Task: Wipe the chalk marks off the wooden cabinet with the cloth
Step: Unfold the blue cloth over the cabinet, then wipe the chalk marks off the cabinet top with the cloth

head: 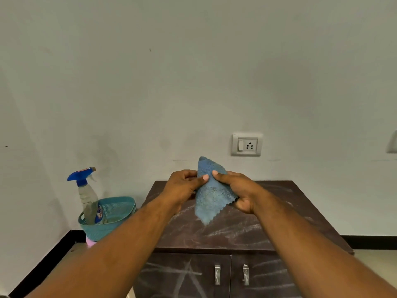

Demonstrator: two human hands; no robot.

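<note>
A folded blue cloth (211,194) hangs in the air above the dark wooden cabinet (236,231). My left hand (182,190) pinches its left edge and my right hand (236,190) grips its right side, thumbs nearly meeting near the top. White chalk marks (234,230) smear the cabinet top. More chalk lines (187,276), one like a triangle, cross the left door, and streaks cover the right door. The cloth does not touch the cabinet.
A teal plastic basket (116,214) stands left of the cabinet, holding a spray bottle (88,194) with a blue trigger head. A wall socket (247,145) sits on the pale wall behind. Two metal door handles (231,274) are on the cabinet front.
</note>
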